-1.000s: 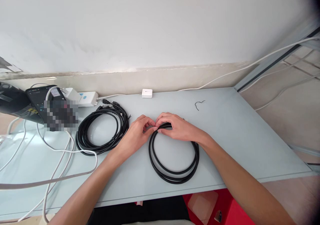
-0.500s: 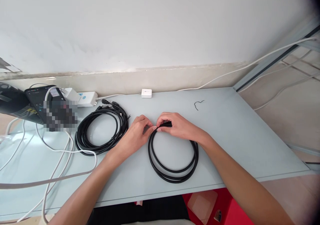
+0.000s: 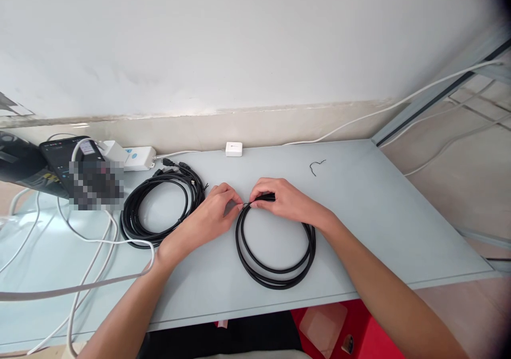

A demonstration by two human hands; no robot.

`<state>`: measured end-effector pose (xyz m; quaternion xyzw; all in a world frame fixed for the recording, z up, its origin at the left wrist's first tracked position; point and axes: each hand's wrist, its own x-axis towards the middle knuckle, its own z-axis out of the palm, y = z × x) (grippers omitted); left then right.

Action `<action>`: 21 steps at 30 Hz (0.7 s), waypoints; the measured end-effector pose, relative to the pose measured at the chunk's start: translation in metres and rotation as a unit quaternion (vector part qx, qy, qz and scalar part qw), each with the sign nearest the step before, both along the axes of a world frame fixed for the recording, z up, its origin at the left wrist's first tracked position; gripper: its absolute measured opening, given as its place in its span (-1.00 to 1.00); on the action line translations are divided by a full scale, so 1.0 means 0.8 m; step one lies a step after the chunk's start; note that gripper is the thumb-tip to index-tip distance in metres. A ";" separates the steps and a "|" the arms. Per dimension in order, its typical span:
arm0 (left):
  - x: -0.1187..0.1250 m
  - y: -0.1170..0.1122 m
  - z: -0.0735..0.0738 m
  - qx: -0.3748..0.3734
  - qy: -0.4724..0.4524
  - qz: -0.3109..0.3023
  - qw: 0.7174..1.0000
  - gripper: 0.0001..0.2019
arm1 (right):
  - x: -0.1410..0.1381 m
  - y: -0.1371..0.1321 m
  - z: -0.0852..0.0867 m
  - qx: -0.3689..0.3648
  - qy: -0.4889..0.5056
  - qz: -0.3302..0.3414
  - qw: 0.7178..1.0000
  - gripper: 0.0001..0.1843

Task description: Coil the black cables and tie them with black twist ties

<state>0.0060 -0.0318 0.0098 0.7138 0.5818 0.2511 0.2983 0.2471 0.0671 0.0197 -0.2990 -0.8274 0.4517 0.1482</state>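
Observation:
A black cable (image 3: 275,283) lies coiled in a few loops on the grey table in front of me. My right hand (image 3: 279,199) is closed around the top of this coil, with thumb and fingers pinching the bundled loops. Just left of it, my left hand (image 3: 219,210) has thumb and forefinger pinched on the end of a thin black twist tie (image 3: 246,205) at the coil's upper left. The right fingers partly cover the bundle and the tie. A second loose black tie (image 3: 317,166) lies bent on the table, beyond my right hand.
A thicker coil of black cables (image 3: 133,226) with plugs lies beside my left forearm. Behind it are a phone (image 3: 59,159), a white power strip (image 3: 139,158) and a small white box (image 3: 233,149). White cords (image 3: 83,290) cross the left side. A metal frame (image 3: 419,103) stands right.
My left hand has drawn slightly left, away from the right fingers, with the tie's end in its pinch. The coil has shifted a little; the right hand stays on it.

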 end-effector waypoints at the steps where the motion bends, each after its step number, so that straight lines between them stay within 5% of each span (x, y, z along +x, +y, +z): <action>1: -0.001 0.000 -0.001 -0.003 0.005 -0.006 1.000 -0.81 | 0.000 0.000 0.000 0.000 0.000 0.001 1.000 -0.90; 21: 0.010 0.001 0.011 -0.026 -0.013 0.044 0.999 -0.77 | -0.017 -0.012 -0.022 0.110 0.034 -0.017 0.993 -0.86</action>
